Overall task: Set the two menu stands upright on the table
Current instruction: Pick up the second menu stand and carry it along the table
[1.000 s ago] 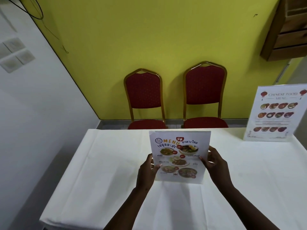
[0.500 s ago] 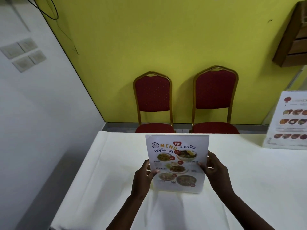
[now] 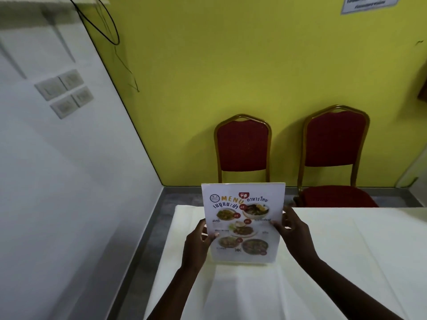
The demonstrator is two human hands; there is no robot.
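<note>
A white menu stand [image 3: 243,224] printed with food photos and the word MENU stands upright near the left part of the white-clothed table [image 3: 346,250]. My left hand [image 3: 198,244] grips its left edge, thumb on the front. Gripping the right edge is my right hand [image 3: 293,234]. The stand's bottom edge sits at the cloth; whether it rests fully on it I cannot tell. The second menu stand is out of view.
Two red chairs with gold frames [image 3: 242,148] [image 3: 335,155] stand behind the table against the yellow wall. A white wall with light switches [image 3: 64,93] runs along the left. The table's left edge lies close to the stand.
The view has swung left and up, so the Chinese food menu stand at the right has left the frame. The held stand has moved toward the table's left side, both hands still on it.
</note>
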